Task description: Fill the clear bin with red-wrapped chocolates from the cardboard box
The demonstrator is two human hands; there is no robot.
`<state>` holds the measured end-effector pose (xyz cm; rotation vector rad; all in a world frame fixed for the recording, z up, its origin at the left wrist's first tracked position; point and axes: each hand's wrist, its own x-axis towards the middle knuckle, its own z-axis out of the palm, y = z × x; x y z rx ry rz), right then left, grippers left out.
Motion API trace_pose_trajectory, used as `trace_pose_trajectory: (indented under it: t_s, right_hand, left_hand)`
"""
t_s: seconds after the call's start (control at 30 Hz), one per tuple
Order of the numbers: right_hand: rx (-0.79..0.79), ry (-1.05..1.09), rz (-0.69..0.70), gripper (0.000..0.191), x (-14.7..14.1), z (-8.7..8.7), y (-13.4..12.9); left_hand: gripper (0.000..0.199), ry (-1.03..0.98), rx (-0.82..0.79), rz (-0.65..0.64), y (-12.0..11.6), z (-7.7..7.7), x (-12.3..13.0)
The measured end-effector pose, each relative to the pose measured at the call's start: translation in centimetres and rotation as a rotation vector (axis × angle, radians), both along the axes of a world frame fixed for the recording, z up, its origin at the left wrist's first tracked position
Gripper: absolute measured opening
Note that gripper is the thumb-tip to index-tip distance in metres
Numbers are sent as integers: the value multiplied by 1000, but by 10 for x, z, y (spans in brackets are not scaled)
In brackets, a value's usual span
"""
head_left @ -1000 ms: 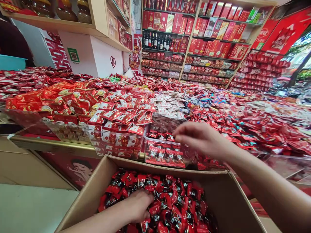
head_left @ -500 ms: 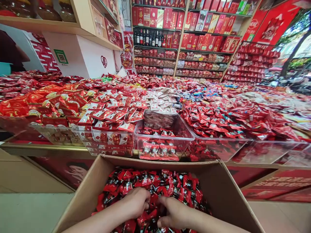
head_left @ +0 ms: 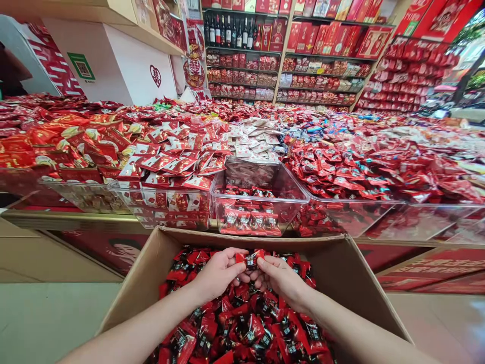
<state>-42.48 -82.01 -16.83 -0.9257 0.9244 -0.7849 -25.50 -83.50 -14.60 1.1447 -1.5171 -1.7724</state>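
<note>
Red and black, one wrapped sweet (head_left: pixel 251 260) hangs over the cardboard box (head_left: pixel 343 288), finger-pinched at its ends by left hand (head_left: pixel 217 273) and right hand (head_left: pixel 283 280); a slackened grip could lose it among loose sweets (head_left: pixel 254 328) inside.

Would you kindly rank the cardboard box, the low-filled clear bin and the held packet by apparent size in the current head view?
1. Cardboard box, cropped below
2. Low-filled clear bin
3. Held packet, between the left hand and right hand

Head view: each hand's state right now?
Left hand: closed, pinching one end of a red-and-black wrapped candy.
Right hand: closed, pinching the same candy's other end.
</note>
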Motion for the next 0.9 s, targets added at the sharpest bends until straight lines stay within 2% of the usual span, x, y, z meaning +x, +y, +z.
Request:
trace_pose_trajectory:
  t_s: [0.07, 0.2, 0.27, 0.33, 0.47, 0.57, 0.67, 0.8, 0.87, 0.9]
  right_hand:
    - [-28, 49, 2, 36, 0, 1, 1]
    - [-223, 235, 102, 37, 0, 6, 2]
    - [-267, 268, 130, 37, -1, 9, 3]
    - [-320, 289, 96, 32, -1, 12, 4]
    - [-422, 291, -80, 24, -1, 21, 5]
    - [-411, 326, -73, 21, -1, 28, 3]
    - [-315, 277, -60, 25, 0, 31, 2]
    - [-222, 226, -94, 27, 1, 29, 1]
    - [-282, 262, -108, 25, -1, 32, 3]
    - [-370, 307, -98, 23, -2, 34, 4]
  left_hand:
    - [36, -27, 10, 16, 0, 1, 0]
    - [29, -118, -51, 9, 1, -1, 0]
    - [28, -124, -76, -13, 0, -2, 1]
    - [29, -141, -97, -25, -1, -2, 3]
    - [30, -120, -88, -43, 0, 2, 4]
    - [30, -67, -37, -43, 2, 9, 3]
    - [32, -46, -6, 7, 5, 16, 0]
    - [32, 7, 86, 61, 5, 15, -2]
    - [31, 24, 123, 69, 5, 13, -2]
    - [31, 33, 126, 66, 4, 12, -1]
